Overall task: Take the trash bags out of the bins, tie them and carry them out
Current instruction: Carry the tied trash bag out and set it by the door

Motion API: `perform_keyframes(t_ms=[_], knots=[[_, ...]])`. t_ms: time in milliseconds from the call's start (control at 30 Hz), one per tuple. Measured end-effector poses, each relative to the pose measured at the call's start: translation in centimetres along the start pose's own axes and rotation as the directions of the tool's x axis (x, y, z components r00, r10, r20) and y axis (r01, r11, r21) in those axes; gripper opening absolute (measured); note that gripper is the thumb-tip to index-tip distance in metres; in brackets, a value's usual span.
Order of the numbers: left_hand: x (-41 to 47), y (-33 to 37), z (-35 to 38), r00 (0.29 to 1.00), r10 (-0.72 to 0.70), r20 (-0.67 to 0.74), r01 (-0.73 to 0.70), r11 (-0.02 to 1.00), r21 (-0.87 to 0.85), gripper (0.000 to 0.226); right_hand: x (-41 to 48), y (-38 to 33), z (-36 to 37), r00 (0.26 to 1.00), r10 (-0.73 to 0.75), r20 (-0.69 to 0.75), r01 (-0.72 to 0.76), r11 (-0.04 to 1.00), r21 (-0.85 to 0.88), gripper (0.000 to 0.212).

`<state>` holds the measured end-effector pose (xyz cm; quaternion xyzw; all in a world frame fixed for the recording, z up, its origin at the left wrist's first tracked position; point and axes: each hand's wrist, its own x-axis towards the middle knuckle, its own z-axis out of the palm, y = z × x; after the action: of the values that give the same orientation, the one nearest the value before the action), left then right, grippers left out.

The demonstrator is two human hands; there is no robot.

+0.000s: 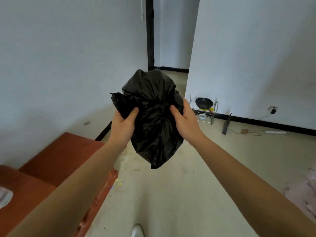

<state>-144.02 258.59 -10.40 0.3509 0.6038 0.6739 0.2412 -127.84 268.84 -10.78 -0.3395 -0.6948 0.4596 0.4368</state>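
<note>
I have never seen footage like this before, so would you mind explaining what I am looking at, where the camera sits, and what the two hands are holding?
There is no machine here: a person wears a wide-angle camera on the head, looking forward and down, so both bare arms reach into view from below. The left hand and right hand both grip a crinkled black plastic trash bag, held up off the pale floor; its top looks gathered. A reddish-brown wooden cabinet stands at the left. By the far wall is a small wire rack holding a dark round pan. A doorway opens straight ahead.
</note>
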Motion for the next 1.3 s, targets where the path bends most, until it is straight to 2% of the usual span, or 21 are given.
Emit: perform_keyframes(t_ms=[133,267,467,633,833,967,1100,1300], knots=[[12.7,-2.5,-0.2,0.998,-0.048,0.04,0.049,0.998,-0.038,0.021,11.6,3.1,4.4,0.999,-0.016,-0.033,0.015,1.0,-0.02,0.037],[25.1,-3.1,1.4,0.993,-0.043,0.108,0.042,0.999,0.013,0.017,22.3,4.8,6.2,0.997,-0.006,-0.071,0.004,1.0,-0.026,0.032],[41.7,-7.5,7.4,0.985,-0.016,0.175,0.002,0.997,0.083,0.025,37.9,10.8,6.5,0.991,0.022,-0.134,-0.026,0.999,-0.035,0.036],[57.0,-13.1,13.8,0.986,0.001,0.164,-0.025,0.989,0.143,0.03,52.7,18.4,6.4,0.991,0.003,-0.136,-0.012,0.998,-0.065,0.031],[74.3,-16.4,19.8,0.991,-0.013,0.136,-0.017,0.975,0.222,0.031,70.9,23.1,6.1,0.999,0.03,-0.032,-0.033,0.995,-0.091,0.038],[84.7,-17.9,20.8,0.995,-0.037,0.092,0.018,0.979,0.202,0.028,82.2,25.4,8.4,0.998,0.048,0.03,-0.046,0.997,-0.061,0.032],[95.2,-21.5,20.8,0.996,-0.066,0.062,0.054,0.983,0.177,0.028,92.4,29.3,12.0,0.994,0.061,0.087,-0.055,0.997,-0.061,0.037],[113.4,-27.0,21.8,0.992,-0.017,0.129,-0.006,0.985,0.172,0.048,109.1,34.7,18.0,0.994,0.037,0.101,-0.028,0.996,-0.085,0.032]])
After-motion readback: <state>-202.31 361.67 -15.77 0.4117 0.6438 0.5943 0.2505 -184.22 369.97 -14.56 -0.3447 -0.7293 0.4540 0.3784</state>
